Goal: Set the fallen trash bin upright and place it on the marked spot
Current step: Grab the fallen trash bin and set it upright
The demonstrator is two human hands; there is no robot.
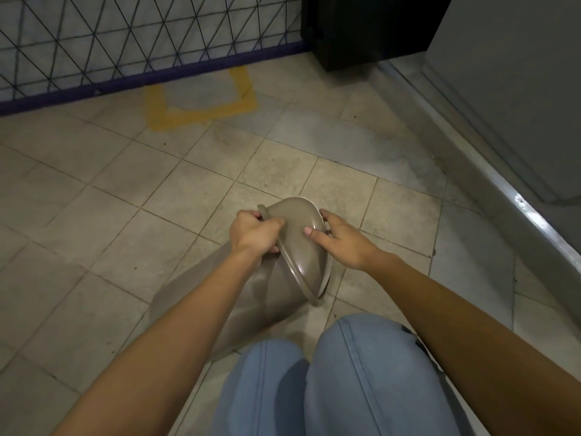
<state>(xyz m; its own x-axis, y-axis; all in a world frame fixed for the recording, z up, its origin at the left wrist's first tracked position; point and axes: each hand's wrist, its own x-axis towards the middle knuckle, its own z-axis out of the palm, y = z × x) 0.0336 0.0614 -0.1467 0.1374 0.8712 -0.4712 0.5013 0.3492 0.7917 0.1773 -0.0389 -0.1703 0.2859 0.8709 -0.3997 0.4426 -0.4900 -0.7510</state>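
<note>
Head view, left to right. Trash bin (270, 291) lies tilted on the tiled floor (78, 196), just beyond the knees (361, 372); long axis runs near-left (base) to far-right (lidded top). Left hand (253, 232) is curled tight around the lid rim at its far-left edge. Right hand (341, 243) rests on the lid's right side, fingers (309, 231) spread and only loosely bent, thumb tip on the dome. Both hands sit at the top end, equally near. Yellow marked spot (201, 116) lies far-left, well apart, beside the wire fence (125, 36). Judgement: raise the top, pivoting on the base.
</note>
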